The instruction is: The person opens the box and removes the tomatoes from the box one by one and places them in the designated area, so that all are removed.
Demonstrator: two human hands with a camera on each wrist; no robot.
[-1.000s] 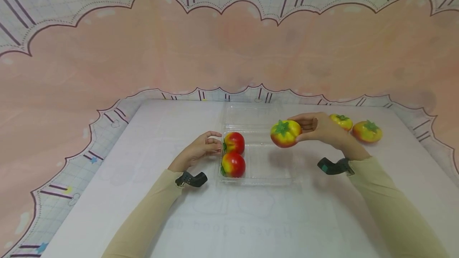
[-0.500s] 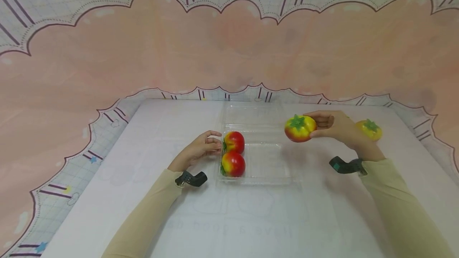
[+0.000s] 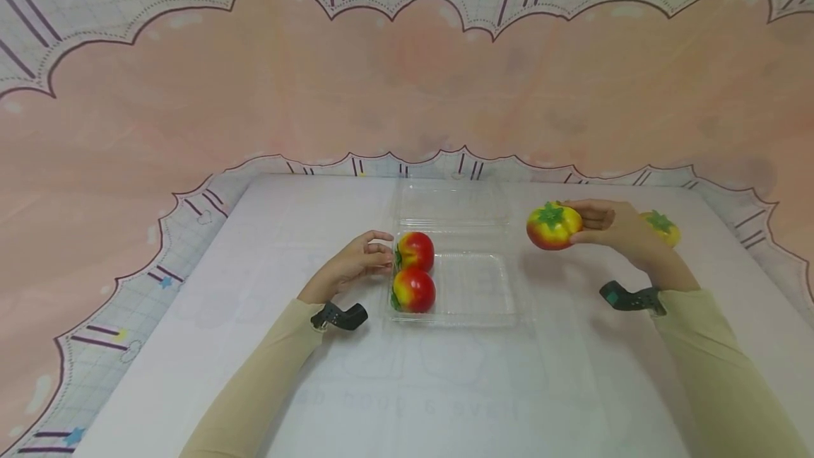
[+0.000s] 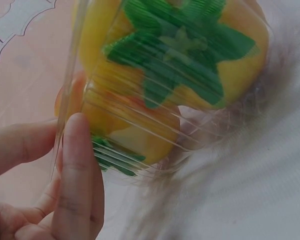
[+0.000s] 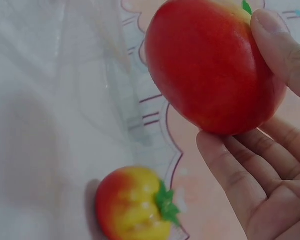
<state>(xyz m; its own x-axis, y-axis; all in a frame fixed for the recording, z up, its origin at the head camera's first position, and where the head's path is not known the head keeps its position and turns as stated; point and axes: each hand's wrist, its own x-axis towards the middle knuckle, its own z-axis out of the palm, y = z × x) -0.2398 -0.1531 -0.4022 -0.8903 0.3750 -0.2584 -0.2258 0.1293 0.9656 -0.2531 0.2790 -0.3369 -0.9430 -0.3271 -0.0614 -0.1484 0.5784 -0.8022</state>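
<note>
The right hand (image 3: 612,229) carried its fruit (image 3: 550,227) further right.

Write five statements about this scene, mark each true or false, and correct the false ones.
1. The right hand holds a red-and-yellow fruit. True.
2. Two other fruits sit in the clear container. True.
3. The container is closed. False: its lid is open.
4. The left hand pinches the container's edge. True.
5. The held fruit lies inside the container. False: it is held up outside, to the container's right.
</note>
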